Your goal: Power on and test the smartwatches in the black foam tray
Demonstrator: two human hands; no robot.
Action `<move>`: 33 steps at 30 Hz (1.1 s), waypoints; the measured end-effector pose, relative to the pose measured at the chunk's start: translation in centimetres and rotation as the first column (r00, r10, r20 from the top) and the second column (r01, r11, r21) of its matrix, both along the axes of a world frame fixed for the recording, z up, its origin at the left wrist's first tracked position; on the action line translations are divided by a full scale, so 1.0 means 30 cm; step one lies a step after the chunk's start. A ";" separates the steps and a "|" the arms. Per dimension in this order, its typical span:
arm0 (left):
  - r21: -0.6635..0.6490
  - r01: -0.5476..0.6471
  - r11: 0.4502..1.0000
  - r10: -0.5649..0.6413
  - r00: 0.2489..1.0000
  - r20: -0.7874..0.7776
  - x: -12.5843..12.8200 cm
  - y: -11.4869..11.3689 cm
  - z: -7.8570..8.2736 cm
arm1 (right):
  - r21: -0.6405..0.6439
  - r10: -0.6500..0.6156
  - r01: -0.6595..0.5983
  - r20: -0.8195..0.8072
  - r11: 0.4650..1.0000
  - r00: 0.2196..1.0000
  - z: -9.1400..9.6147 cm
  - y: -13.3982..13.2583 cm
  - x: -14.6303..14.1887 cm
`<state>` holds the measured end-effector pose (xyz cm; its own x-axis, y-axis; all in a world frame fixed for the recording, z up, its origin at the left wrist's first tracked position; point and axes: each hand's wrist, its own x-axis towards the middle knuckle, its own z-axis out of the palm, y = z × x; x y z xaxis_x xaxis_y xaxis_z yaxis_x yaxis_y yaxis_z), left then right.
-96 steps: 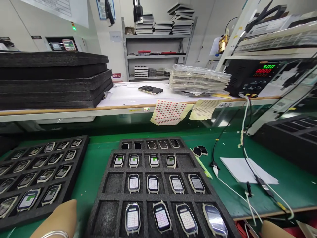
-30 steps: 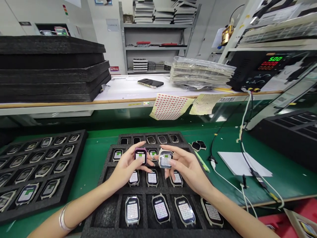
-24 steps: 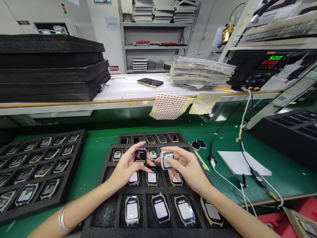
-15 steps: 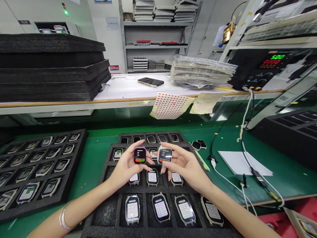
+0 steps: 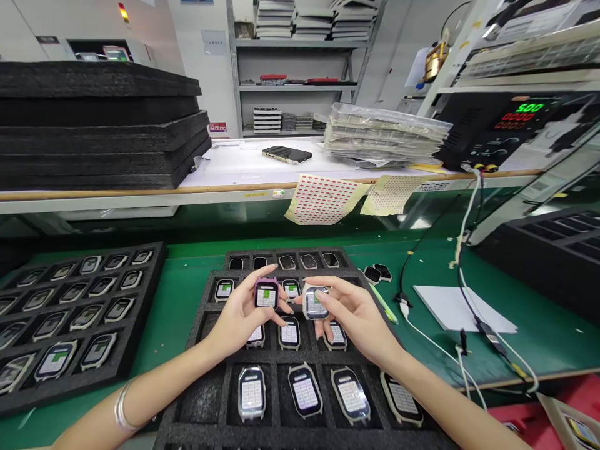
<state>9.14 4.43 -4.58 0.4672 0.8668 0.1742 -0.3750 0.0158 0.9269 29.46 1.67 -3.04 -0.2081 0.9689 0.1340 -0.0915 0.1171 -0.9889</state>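
In the head view, my left hand (image 5: 244, 306) is closed around a purple-cased smartwatch (image 5: 266, 295), its lit screen showing a white grid with a green patch. My right hand (image 5: 349, 315) grips a silver-white smartwatch (image 5: 313, 304) by its edges, with the thumb over the right part of its lit screen. Both watches are strapless and held side by side above a black foam tray (image 5: 274, 359). Several more watches lie in the tray's compartments, among them a lit one (image 5: 252, 395) in the front row. My hands partly hide the middle rows.
Another foam tray of watches (image 5: 122, 350) lies at the left. Two dark watches (image 5: 379, 273), white paper (image 5: 462, 308) and cables (image 5: 434, 340) are on the right. A foam stack (image 5: 103, 125), a phone (image 5: 287, 154) and a power supply (image 5: 497, 131) stand on the raised shelf.
Both held watches' screens have switched from a dark text page with coloured buttons to a white grid page. My right hand has lowered slightly, its thumb now on the screen.
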 end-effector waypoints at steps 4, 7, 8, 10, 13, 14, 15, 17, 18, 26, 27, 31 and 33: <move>-0.003 -0.050 0.999 0.050 0.998 -0.024 0.003 0.004 0.002 | 0.007 0.106 -0.106 -0.033 0.994 0.994 -0.005 -0.001 0.008; -0.024 -0.085 0.996 0.083 0.995 -0.061 0.003 0.007 0.003 | 0.001 0.190 -0.190 -0.079 0.982 0.979 -0.004 -0.001 0.012; -0.028 -0.092 0.995 0.090 0.994 -0.065 0.002 0.008 0.003 | -0.002 0.205 -0.206 -0.089 0.978 0.975 -0.002 -0.002 0.011; -0.027 -0.088 0.996 0.087 0.995 -0.039 -0.002 0.009 0.000 | -0.005 0.210 -0.211 -0.088 0.977 0.974 0.002 -0.005 0.006; -0.008 -0.041 0.999 0.041 0.998 0.038 -0.006 0.006 -0.005 | -0.014 0.159 -0.160 -0.050 0.987 0.986 0.007 -0.010 -0.003; -0.005 -0.022 1.000 0.022 0.998 0.053 -0.007 0.005 -0.006 | -0.014 0.146 -0.147 -0.042 0.989 0.988 0.008 -0.011 -0.005; -0.005 -0.008 1.000 0.009 0.998 0.058 -0.006 0.003 -0.007 | -0.013 0.142 -0.142 -0.038 0.990 0.989 0.008 -0.011 -0.005; -0.019 -0.002 1.000 0.003 0.999 0.048 -0.005 0.000 -0.008 | -0.010 0.153 -0.153 -0.028 0.988 0.988 0.008 -0.011 -0.003; -0.028 -0.010 1.000 0.011 0.999 0.037 -0.004 -0.001 -0.008 | -0.007 0.162 -0.162 -0.023 0.987 0.987 0.008 -0.011 -0.001; -0.013 0.025 1.000 -0.024 1.000 0.020 -0.016 -0.005 -0.011 | 0.042 0.141 -0.154 0.234 0.987 0.962 0.020 -0.015 0.040; -0.008 0.027 1.000 -0.026 1.000 0.015 -0.026 -0.006 -0.015 | 0.090 0.084 -0.120 0.335 0.989 0.938 0.021 -0.013 0.059; 0.051 0.011 0.999 -0.004 0.989 -0.146 -0.114 -0.006 -0.041 | 0.348 -0.217 -0.042 0.669 0.936 0.711 -0.002 0.027 0.188; 0.183 -0.018 0.983 0.083 0.932 -0.354 -0.181 -0.002 -0.053 | 0.417 -0.294 -0.070 0.741 0.906 0.604 -0.032 0.059 0.269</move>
<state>3.71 4.36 -6.18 0.4829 0.8621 0.1535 -0.0133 -0.1681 0.9857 37.54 3.44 -4.01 -0.2995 0.8987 0.3204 0.7217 0.4330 -0.5400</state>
